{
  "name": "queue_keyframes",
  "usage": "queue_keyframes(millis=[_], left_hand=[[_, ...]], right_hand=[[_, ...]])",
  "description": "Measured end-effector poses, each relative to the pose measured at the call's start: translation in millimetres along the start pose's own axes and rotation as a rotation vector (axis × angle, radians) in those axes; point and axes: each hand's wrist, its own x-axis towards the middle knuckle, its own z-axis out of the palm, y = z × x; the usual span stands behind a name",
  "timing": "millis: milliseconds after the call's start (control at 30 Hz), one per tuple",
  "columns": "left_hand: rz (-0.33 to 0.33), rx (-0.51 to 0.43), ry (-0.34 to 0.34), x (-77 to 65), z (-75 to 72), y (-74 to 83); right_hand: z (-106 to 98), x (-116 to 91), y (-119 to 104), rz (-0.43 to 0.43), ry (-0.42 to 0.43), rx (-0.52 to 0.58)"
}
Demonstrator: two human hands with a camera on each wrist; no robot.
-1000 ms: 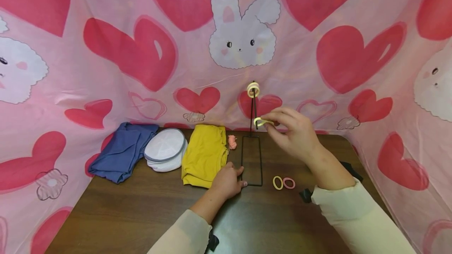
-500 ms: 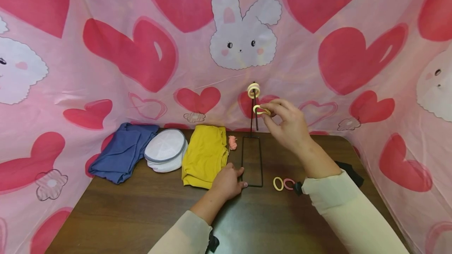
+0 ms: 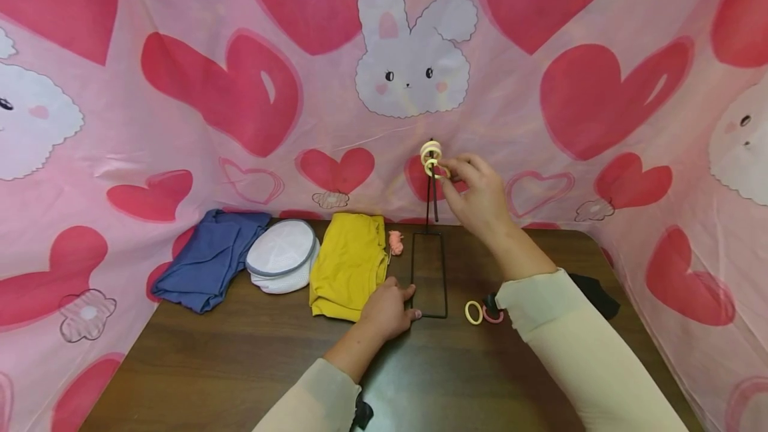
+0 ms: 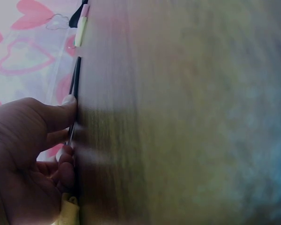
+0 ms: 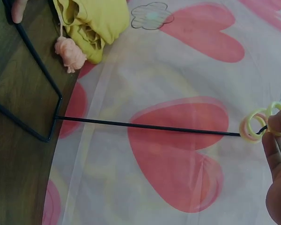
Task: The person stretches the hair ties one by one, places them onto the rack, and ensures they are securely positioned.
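Note:
A black wire stand (image 3: 445,275) has its rectangular base flat on the table and a thin upright behind. My left hand (image 3: 384,309) holds the base's near left corner, its thumb pressed on the wire in the left wrist view. My right hand (image 3: 480,195) pinches a pale yellow hair tie (image 3: 429,168), which is looped round the stand's forward-sloping arm. Just behind it, pale yellow and pinkish hair ties (image 5: 244,131) hang bunched at the top. On the table lie a yellow hair tie (image 3: 481,315) and a pink one (image 3: 493,321), the latter partly covered by the right cuff.
Left of the stand are a peach-coloured bundle (image 3: 396,243), folded yellow cloth (image 3: 348,265), a round white mesh bag (image 3: 281,247) and folded blue cloth (image 3: 210,259). Something black (image 3: 594,295) lies at the right. A pink heart-print curtain (image 3: 384,132) hangs behind the table.
My right hand has moved up and back along the stand's arm, sliding the yellow hair tie toward the bunched ones. The left hand keeps its place on the base.

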Motion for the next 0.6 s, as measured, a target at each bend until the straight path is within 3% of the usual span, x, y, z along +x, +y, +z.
queue_keyframes(millis=[300, 600], left_hand=[[0.002, -0.016, -0.004, -0.3, -0.4, -0.2], [0.011, -0.005, -0.009, 0.4, -2.3, -0.1]], right_hand=[[9.8, 11.1, 6.9, 0.044, 0.014, -0.012], [3.2, 6.5, 5.6, 0.063, -0.014, 0.036]])
